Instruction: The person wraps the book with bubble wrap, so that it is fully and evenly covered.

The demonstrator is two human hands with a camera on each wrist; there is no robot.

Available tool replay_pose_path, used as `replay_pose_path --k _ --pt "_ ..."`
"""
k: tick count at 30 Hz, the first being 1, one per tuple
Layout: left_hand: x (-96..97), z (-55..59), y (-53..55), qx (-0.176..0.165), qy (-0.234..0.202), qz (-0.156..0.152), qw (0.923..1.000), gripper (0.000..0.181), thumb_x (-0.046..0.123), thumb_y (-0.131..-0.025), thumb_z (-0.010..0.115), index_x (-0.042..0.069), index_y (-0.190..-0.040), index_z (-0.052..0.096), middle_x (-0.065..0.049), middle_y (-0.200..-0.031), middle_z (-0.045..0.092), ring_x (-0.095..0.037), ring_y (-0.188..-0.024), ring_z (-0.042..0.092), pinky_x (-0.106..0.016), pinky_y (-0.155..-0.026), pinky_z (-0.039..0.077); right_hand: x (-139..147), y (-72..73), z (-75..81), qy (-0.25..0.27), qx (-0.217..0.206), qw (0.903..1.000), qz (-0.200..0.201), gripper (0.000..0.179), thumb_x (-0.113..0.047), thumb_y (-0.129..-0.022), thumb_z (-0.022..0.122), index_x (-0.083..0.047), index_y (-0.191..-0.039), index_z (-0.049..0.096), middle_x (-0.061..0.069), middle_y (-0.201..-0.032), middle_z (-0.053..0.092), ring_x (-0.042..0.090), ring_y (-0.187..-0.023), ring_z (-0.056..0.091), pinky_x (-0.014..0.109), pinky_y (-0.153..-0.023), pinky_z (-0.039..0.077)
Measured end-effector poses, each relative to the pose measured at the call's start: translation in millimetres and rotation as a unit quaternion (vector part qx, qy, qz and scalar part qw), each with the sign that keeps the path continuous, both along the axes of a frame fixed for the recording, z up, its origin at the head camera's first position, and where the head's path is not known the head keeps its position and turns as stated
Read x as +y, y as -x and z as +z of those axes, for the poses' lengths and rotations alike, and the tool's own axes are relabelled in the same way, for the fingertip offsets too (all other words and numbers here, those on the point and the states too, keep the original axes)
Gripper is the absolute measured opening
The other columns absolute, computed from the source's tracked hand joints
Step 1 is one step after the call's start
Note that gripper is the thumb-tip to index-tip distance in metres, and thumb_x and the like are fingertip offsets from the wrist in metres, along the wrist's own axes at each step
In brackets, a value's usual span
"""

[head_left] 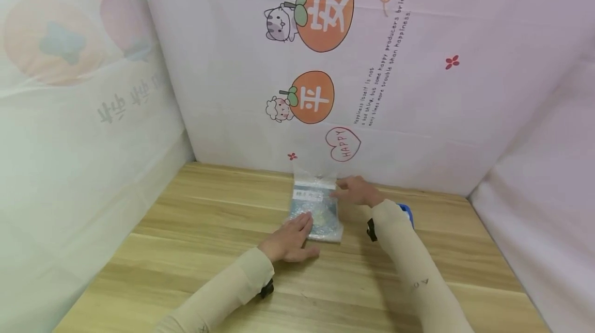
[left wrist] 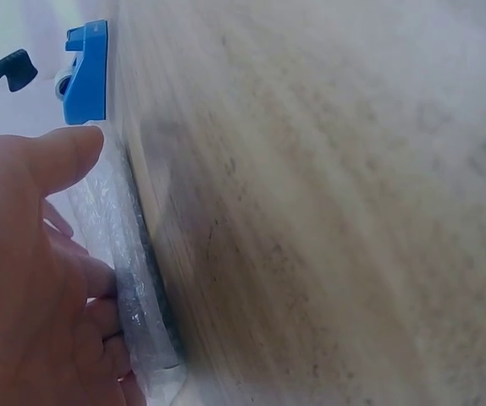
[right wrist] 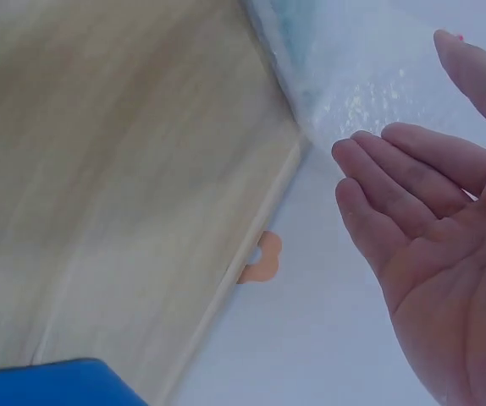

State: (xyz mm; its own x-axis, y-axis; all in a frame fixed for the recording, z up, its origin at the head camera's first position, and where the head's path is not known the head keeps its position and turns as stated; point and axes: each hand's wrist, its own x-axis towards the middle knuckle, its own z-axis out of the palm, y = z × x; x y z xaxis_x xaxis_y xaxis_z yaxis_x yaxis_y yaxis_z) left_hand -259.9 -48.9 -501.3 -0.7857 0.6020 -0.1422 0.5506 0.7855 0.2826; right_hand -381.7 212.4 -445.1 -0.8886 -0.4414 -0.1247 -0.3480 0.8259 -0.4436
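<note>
A flat, blue-covered item, perhaps a book, lies on the table in clear bubble wrap (head_left: 321,222). Its pale label shows through the plastic, and a loose flap of wrap extends past its far end toward the back cloth. My left hand (head_left: 290,239) rests on the near left part of the package with fingers extended and thumb apart. At the far right corner, my right hand (head_left: 357,190) reaches over the wrap's edge, its fingers fairly straight. The right wrist view shows that palm (right wrist: 455,228) beside the clear plastic (right wrist: 366,93), nothing gripped in it.
A blue tape dispenser (head_left: 406,213) stands right of the package, partly hidden by my right sleeve; the left wrist view shows it (left wrist: 89,74) more fully. Printed white cloth (head_left: 241,64) rises at the back and both sides of the wooden table (head_left: 209,214).
</note>
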Motion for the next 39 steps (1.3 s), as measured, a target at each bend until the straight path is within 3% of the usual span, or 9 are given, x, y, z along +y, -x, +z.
replay_pose_path --k 6,9,12,16,25,29,33,36,39 --pt "0.4 -0.9 1.2 -0.003 -0.004 -0.001 1.0 0.09 0.061 -0.105 0.048 0.002 -0.167 0.023 -0.013 -0.179 0.015 -0.029 -0.166 0.016 -0.046 -0.136 0.021 10.8 16.6 -6.4 0.054 0.015 0.9981 -0.027 0.055 -0.036 -0.104 0.065 0.005 -0.14 0.062 0.028 -0.145 0.063 0.046 -0.136 0.06 0.06 -0.114 0.051" --pt "-0.6 -0.2 0.9 -0.007 -0.007 -0.001 0.9999 0.089 0.06 -0.105 0.049 0.001 -0.167 0.023 -0.014 -0.178 0.015 -0.03 -0.166 0.016 -0.046 -0.136 0.02 11.6 24.1 -10.4 0.083 0.02 0.9951 -0.048 0.046 -0.033 -0.104 0.065 0.011 -0.117 0.063 0.027 -0.133 0.068 0.044 -0.129 0.064 0.059 -0.11 0.054" --pt "-1.9 1.0 1.0 -0.01 -0.006 0.0 0.9999 0.089 0.06 -0.105 0.049 0.001 -0.167 0.023 -0.014 -0.178 0.015 -0.03 -0.166 0.016 -0.046 -0.136 0.02 11.6 31.6 -17.0 0.119 0.009 0.9888 -0.09 0.046 -0.033 -0.104 0.066 0.01 -0.12 0.062 0.028 -0.136 0.065 0.044 -0.131 0.062 0.058 -0.113 0.052" --pt "-2.9 2.2 1.6 -0.011 -0.003 -0.001 0.9999 0.09 0.061 -0.105 0.048 0.001 -0.168 0.022 -0.014 -0.179 0.015 -0.029 -0.167 0.015 -0.045 -0.136 0.019 12.0 41.6 -27.5 0.163 -0.022 0.9761 -0.142 0.069 -0.038 -0.104 0.066 0.005 -0.154 0.047 0.028 -0.156 0.053 0.044 -0.143 0.054 0.057 -0.122 0.044" --pt "-3.2 1.7 1.1 -0.012 -0.011 -0.004 0.9999 0.091 0.062 -0.104 0.048 0.002 -0.167 0.024 -0.014 -0.178 0.016 -0.029 -0.166 0.017 -0.046 -0.136 0.021 10.2 51.6 -50.4 0.229 -0.035 0.9555 -0.183 0.063 -0.032 -0.103 0.069 0.008 -0.149 0.052 0.03 -0.153 0.055 0.046 -0.144 0.052 0.057 -0.121 0.045" --pt "-3.4 2.6 1.2 -0.011 -0.01 -0.004 0.9999 0.091 0.062 -0.104 0.049 0.002 -0.167 0.024 -0.013 -0.178 0.016 -0.029 -0.166 0.017 -0.045 -0.136 0.021 4.8 49.7 -56.9 0.267 -0.019 0.9427 -0.199 0.051 -0.026 -0.102 0.07 0.006 -0.141 0.061 0.027 -0.143 0.064 0.039 -0.134 0.06 0.049 -0.115 0.051" --pt "-2.7 3.0 1.4 -0.016 -0.007 -0.002 0.9999 0.091 0.063 -0.104 0.049 0.003 -0.168 0.023 -0.012 -0.179 0.015 -0.028 -0.166 0.017 -0.044 -0.136 0.02 -2.8 47.6 -63.7 0.346 -0.046 0.91 -0.223 0.039 -0.019 -0.099 0.074 0.005 -0.129 0.068 0.023 -0.131 0.069 0.028 -0.119 0.063 0.038 -0.105 0.054" --pt "-3.0 3.0 0.8 -0.02 -0.008 -0.001 0.9998 0.091 0.063 -0.104 0.048 0.003 -0.168 0.023 -0.012 -0.179 0.015 -0.027 -0.167 0.016 -0.044 -0.136 0.02 -8.1 45.9 -66.0 0.384 -0.071 0.8889 -0.24 0.044 -0.017 -0.099 0.074 0.006 -0.135 0.064 0.024 -0.135 0.067 0.028 -0.123 0.061 0.041 -0.111 0.052" --pt "-4.1 4.0 -0.3 -0.022 -0.01 0.0 0.9997 0.091 0.063 -0.104 0.048 0.003 -0.168 0.023 -0.012 -0.179 0.015 -0.027 -0.166 0.016 -0.044 -0.136 0.02 -11.9 46.1 -64.4 0.375 -0.069 0.8887 -0.255 0.059 -0.02 -0.099 0.073 0.005 -0.149 0.053 0.025 -0.147 0.06 0.033 -0.136 0.056 0.047 -0.121 0.046"
